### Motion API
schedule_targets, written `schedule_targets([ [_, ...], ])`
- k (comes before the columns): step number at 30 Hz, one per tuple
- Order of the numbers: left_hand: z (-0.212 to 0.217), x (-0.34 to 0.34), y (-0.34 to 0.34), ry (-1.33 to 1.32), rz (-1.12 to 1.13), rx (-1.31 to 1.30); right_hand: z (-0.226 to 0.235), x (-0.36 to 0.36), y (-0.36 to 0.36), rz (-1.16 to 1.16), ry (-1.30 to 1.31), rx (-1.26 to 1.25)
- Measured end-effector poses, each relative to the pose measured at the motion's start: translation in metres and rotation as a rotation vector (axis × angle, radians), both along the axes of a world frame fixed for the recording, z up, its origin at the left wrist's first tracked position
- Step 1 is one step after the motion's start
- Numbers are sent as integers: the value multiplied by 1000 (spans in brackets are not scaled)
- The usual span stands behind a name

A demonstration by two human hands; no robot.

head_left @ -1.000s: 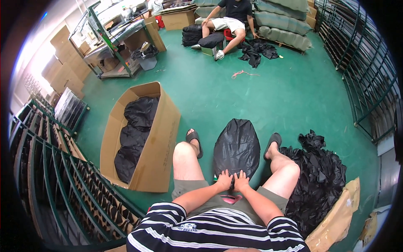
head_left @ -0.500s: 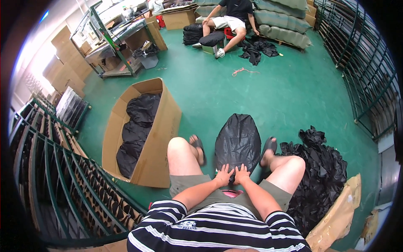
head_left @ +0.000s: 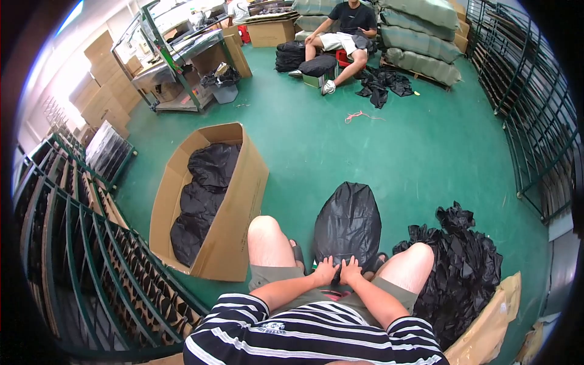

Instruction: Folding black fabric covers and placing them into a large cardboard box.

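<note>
A rounded black bag-like cover (head_left: 348, 222), its thin shiny material pulled over something bulky, stands between my knees. My left hand (head_left: 326, 271) lies on its near edge, fingers spread. Beside it my right hand (head_left: 350, 271) rests on the same edge, its fingers also stretched out. The two hands are close together, and the thumbs and the underside of the cover there are hard to make out. A bit of green shows by my left fingertips.
On the left stands an open cardboard box (head_left: 255, 201) with several black bundles (head_left: 204, 201) inside. A heap of loose black covers (head_left: 459, 267) lies right of my leg, beside brown wrapping paper (head_left: 490, 319). Green metal racks (head_left: 100, 267) flank both sides. Another person (head_left: 350, 24) sits at the back.
The view has tilted, so the scene sits lower. My feet have drawn in toward the cover, and my hands stay on its edge. The other person has lifted a dark cloth to the lap.
</note>
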State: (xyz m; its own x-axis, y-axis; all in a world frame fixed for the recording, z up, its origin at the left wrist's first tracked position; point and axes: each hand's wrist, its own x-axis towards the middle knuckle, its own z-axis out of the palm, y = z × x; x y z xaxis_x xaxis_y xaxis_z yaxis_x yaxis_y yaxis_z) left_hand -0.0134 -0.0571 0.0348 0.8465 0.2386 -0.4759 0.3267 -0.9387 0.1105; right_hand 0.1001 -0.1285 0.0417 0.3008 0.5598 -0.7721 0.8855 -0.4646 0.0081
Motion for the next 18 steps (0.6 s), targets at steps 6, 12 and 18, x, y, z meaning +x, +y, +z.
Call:
schedule_targets([
  [6, 2, 3, 11, -3, -83, -28, -2, -3, 0, 40, -19, -43],
  [12, 12, 2, 24, -151, -222, -7, 7, -1, 7, 15, -21, -65],
  [18, 8, -10, 18, -250, -279, 6, 2, -14, -8, -21, 16, -15],
])
